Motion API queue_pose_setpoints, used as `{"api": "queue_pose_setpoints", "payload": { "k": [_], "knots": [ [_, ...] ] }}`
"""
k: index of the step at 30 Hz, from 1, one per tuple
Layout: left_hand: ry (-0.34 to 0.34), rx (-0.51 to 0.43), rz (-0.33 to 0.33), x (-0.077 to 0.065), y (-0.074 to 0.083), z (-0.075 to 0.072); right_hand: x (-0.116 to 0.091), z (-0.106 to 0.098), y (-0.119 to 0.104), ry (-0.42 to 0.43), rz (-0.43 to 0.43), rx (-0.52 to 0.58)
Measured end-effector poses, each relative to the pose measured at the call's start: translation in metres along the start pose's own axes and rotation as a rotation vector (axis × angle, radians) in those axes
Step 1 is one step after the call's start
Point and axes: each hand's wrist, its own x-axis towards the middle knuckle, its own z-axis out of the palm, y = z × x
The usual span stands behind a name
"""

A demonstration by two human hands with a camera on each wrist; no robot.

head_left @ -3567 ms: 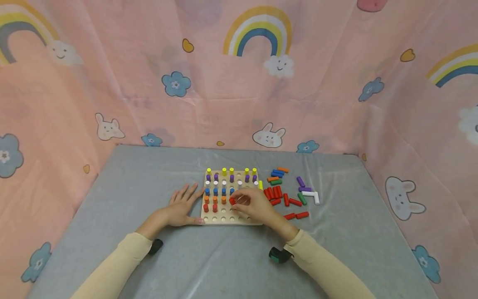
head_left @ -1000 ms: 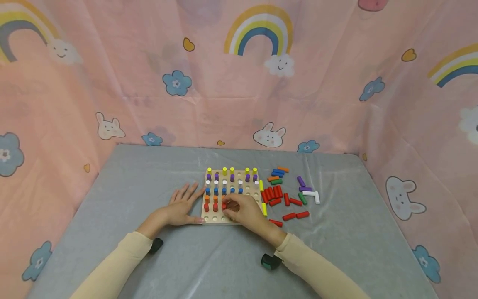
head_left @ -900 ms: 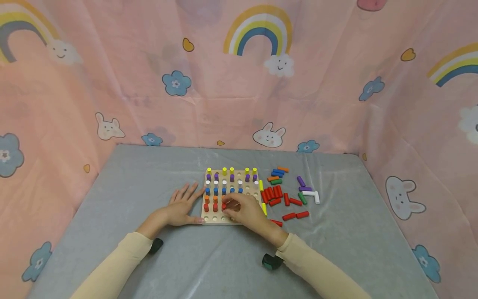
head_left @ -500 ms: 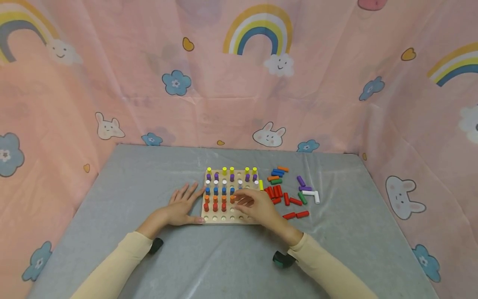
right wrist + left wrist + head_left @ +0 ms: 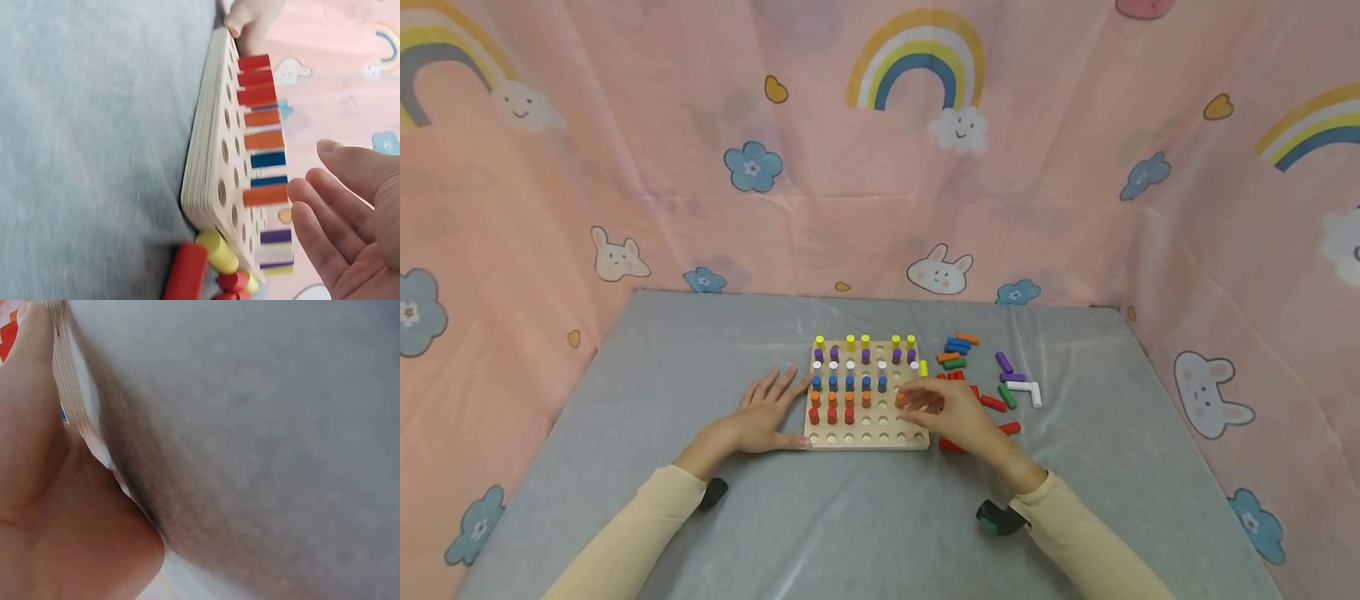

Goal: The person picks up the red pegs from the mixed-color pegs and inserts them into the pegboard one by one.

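Observation:
A wooden peg board (image 5: 874, 444) stands on the grey cloth, bearing upright pegs in rows of yellow, purple, white, blue, orange and red. At its left edge my left hand (image 5: 767, 421) lies spread, with the thumb on the front corner. Three red pegs (image 5: 832, 416) stand in the red row. My right hand (image 5: 951, 412) hovers over the board's right side, fingertips beside an upright orange peg (image 5: 899, 400). In the right wrist view, thumb and fingers are apart and that orange peg (image 5: 265, 195) stands in its hole, close to the fingertips.
Loose red pegs (image 5: 993, 403) lie right of the board, some behind my right hand. Beyond them lie blue pegs (image 5: 957, 346), purple pegs (image 5: 1003, 362), white pegs (image 5: 1036, 393) and green pegs (image 5: 1007, 398). A loose yellow peg (image 5: 217, 251) touches the board's side.
The red peg that my right hand pinched now stands third in the red row. My right hand has let go and moved right to the orange peg. The left hand stays still.

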Motion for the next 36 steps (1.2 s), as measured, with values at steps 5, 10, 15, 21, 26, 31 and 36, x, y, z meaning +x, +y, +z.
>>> {"api": "queue_pose_setpoints", "payload": {
  "k": [5, 10, 15, 21, 26, 31, 36],
  "knots": [
    [-0.003, -0.019, -0.008, 0.001, 0.0, 0.0, -0.005, -0.012, 0.008, -0.027, 0.026, -0.039],
    [-0.002, -0.037, -0.013, 0.002, -0.001, 0.001, -0.013, -0.022, 0.016, -0.065, 0.069, -0.081],
    [-0.003, -0.022, -0.02, 0.003, -0.007, 0.005, -0.022, -0.03, 0.026, -0.1, 0.086, -0.098],
    [0.008, -0.011, -0.018, 0.005, -0.009, 0.009, -0.029, -0.037, 0.038, -0.161, 0.128, -0.095],
    [-0.004, -0.011, -0.018, 0.004, -0.006, 0.006, -0.032, -0.04, 0.041, -0.243, 0.142, -0.09],
    [-0.013, 0.017, -0.034, 0.002, 0.0, 0.002, -0.031, -0.042, 0.042, -0.305, 0.147, -0.094],
    [-0.007, 0.009, -0.02, 0.002, -0.001, 0.001, -0.027, -0.043, 0.041, -0.334, 0.145, -0.136]
  ]
}}
